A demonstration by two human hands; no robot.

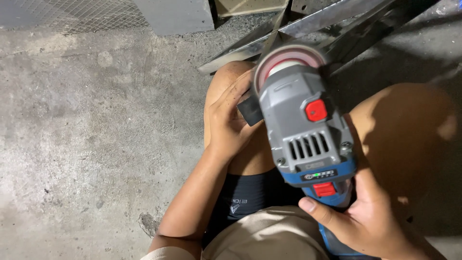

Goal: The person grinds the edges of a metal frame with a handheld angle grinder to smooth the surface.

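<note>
Centre of the frame: a grey and blue angle grinder [308, 130] with a red button, its round disc [288, 60] pointing toward the top. The right hand [370, 219], lower right, is clamped around the grinder's blue handle. The left hand [231, 118], left of centre, has its fingers curled around a black side piece beside the disc. Metal bars [308, 24] lie on the concrete floor [96, 135] at the top.

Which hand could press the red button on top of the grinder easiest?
Probably the left hand. It rests beside the grinder head, near the red button. The right hand is wrapped around the handle at the back, farther away, holding it up.
</note>
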